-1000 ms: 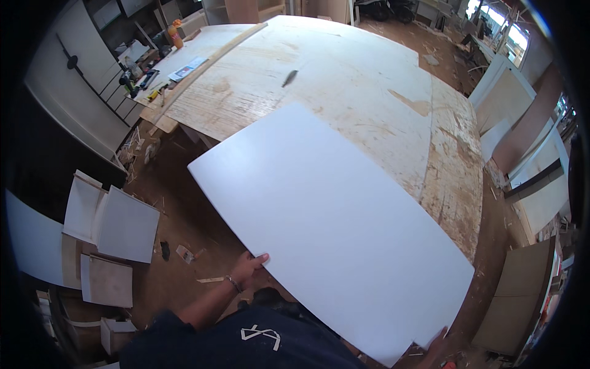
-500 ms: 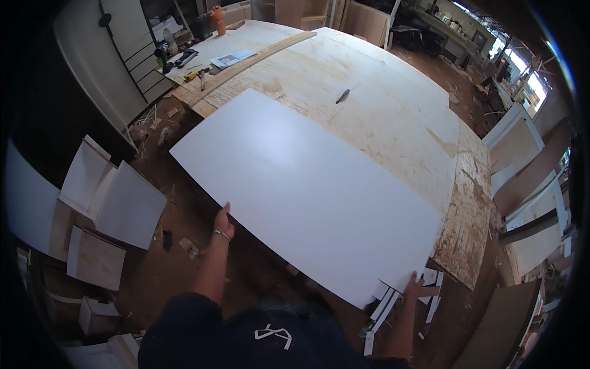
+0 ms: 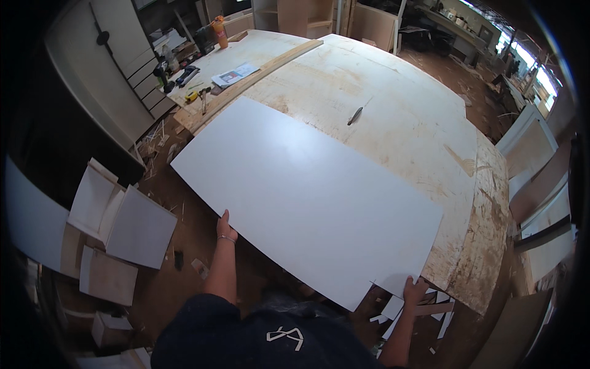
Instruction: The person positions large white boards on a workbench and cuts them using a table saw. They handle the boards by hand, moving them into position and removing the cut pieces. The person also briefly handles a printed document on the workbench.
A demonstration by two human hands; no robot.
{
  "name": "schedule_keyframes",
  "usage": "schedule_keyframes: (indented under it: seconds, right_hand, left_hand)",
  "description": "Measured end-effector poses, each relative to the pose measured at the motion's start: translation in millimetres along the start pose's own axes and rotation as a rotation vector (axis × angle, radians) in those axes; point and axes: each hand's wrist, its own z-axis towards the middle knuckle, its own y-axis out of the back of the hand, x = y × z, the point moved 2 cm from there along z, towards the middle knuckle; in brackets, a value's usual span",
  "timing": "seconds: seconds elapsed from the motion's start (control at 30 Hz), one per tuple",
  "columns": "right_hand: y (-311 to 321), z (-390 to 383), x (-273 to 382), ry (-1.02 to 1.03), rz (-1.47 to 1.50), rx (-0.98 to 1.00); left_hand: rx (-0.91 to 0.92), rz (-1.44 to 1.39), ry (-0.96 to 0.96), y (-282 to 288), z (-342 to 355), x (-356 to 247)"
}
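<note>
A large white board (image 3: pixel 301 190) lies at an angle over the near left part of the worktable (image 3: pixel 399 104), its near edge jutting out toward me. A small notch is cut into its near right end, with short dark lines beside it. My left hand (image 3: pixel 226 229) grips the near long edge, thumb on top and fingers hidden underneath. At the near right corner, by the notch, my right hand (image 3: pixel 415 289) holds the board with its thumb on the upper face. Beyond the board, a knife-like tool (image 3: pixel 355 115) rests on the tabletop.
A wooden strip (image 3: pixel 264 75) crosses the table's left part. Past it are a paper sheet (image 3: pixel 235 74), a yellow tape measure (image 3: pixel 191 96) and an orange bottle (image 3: pixel 220 32). Cabinet pieces (image 3: pixel 141 224) stand at left; panels (image 3: pixel 528 138) lean at right. Offcuts litter the floor.
The view has shifted slightly. Against the tabletop, the board has moved a little left, farther from the knife-like tool. Both hands keep their hold on its edges.
</note>
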Motion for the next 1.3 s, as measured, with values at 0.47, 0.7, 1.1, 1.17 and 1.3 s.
schedule_keyframes:
  seconds: [0.47,0.7,1.1,1.17,1.3]
  right_hand:
    - [-35,29,20,-0.137,0.149,-0.007]
    - [-48,66,70,0.097,0.245,0.011]
    - [-50,62,91,0.055,0.206,0.038]
    - [-50,63,90,0.063,0.201,0.012]
    - [-52,63,93,0.088,0.165,0.011]
  left_hand:
    - [0.037,-0.044,0.096,-32,26,-7]
    - [0.065,-0.03,0.278,-37,-4,33]
    - [0.004,0.073,0.265,-44,24,33]
    - [-0.016,0.073,0.272,-55,23,31]
    - [-0.057,0.026,0.293,-69,9,21]
